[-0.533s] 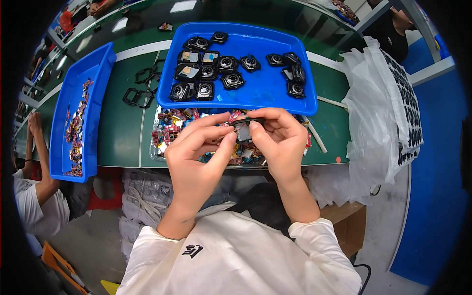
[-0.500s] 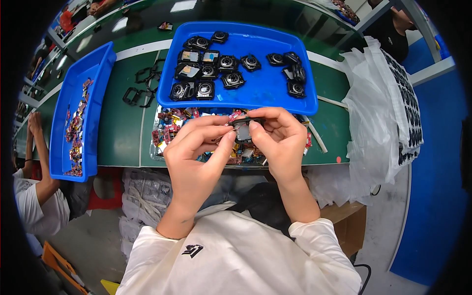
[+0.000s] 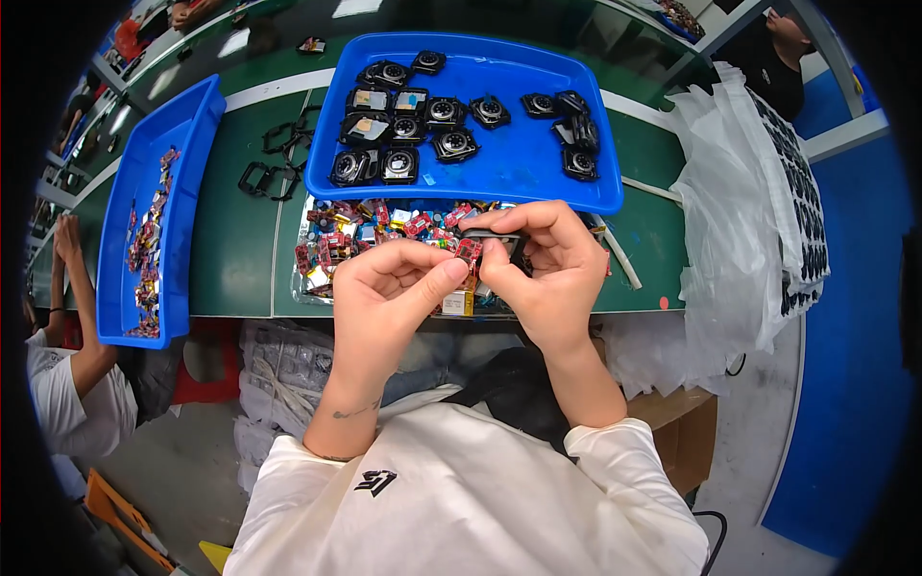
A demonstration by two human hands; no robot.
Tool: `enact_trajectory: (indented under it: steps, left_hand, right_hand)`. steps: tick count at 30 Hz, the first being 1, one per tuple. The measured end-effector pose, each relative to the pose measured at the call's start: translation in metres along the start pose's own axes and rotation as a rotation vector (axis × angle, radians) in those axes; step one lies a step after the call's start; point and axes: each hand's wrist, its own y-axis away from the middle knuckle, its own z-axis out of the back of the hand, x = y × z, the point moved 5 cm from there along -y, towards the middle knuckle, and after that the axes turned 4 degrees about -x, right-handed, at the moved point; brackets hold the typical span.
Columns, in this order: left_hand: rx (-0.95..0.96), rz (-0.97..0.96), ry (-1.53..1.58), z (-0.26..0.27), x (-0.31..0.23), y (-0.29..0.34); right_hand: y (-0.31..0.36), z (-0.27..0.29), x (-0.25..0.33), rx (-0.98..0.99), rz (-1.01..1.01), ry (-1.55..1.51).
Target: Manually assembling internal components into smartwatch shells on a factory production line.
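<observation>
Small black part (image 3: 492,240) seemingly pinched between both hands.

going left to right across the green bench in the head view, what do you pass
long blue plastic tray of small coloured parts → loose black frames → big blue plastic tray of black round-faced modules → crumpled clear plastic bag with black pieces

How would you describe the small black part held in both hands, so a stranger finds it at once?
Start at the big blue plastic tray on the green table. Just below its near edge, both hands meet over a pile of small colourful parts. The small black square part is pinched between their fingertips, lifted, unlike the others.
</observation>
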Motion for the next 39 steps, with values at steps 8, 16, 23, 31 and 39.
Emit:
enact_trajectory:
  steps: [8, 16, 23, 31, 39]
  left_hand:
    - [-0.079, -0.138, -0.106, 0.002, -0.005, 0.0]
    - [-0.072, -0.164, -0.142, 0.0, -0.002, 0.0]
    - [0.025, -0.266, -0.327, -0.007, -0.014, -0.003]
    - [0.09, -0.511, -0.977, -0.029, -0.081, -0.072]
    - [-0.099, -0.442, -1.335, -0.076, -0.063, -0.292]
  right_hand:
    - [0.004, -0.001, 0.003, 0.046, -0.03, -0.01]
    - [0.004, 0.001, 0.001, 0.038, -0.08, -0.07]
    - [0.001, 0.01, 0.005, 0.101, 0.007, -0.057]
    - [-0.03, 0.052, -0.002, -0.183, 0.355, 0.376]
    - [-0.025, 0.046, 0.0, -0.145, 0.311, 0.475]
